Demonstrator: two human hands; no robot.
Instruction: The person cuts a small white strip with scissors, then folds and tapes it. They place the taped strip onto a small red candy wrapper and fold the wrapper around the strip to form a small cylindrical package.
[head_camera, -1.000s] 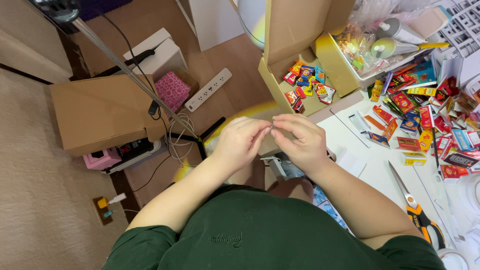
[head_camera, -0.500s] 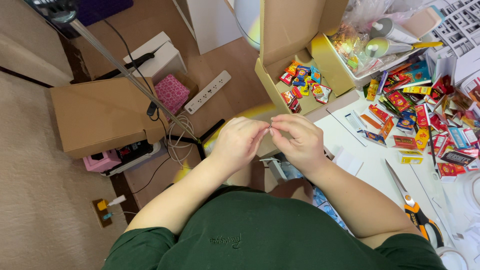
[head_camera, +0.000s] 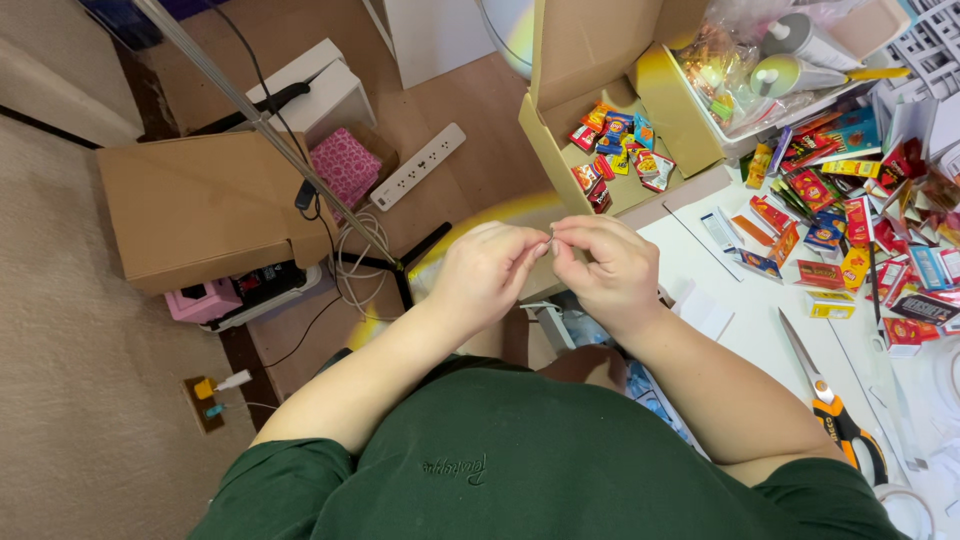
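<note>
I'm looking down at both hands meeting in front of the chest, just off the near-left corner of the white counter (head_camera: 760, 330). The left hand (head_camera: 485, 275) and right hand (head_camera: 610, 270) are pinched together, fingertips almost touching, with a tiny pale item (head_camera: 551, 236) caught between them. It's so small I can only make out a thin whitish sliver; its colour detail and shape are too fine to tell. What shows seems to run roughly upright between the two grips, though I can't fix its long axis for sure. Both grips are closed tight on it, thumbs against forefingers.

Just beyond the right grip sits an open cardboard box (head_camera: 590, 110) holding small bright packets (head_camera: 620, 150). To the right of that grip, more colourful packets are scattered over the counter, and orange-handled scissors (head_camera: 830, 405) lie nearer me on the right.
</note>
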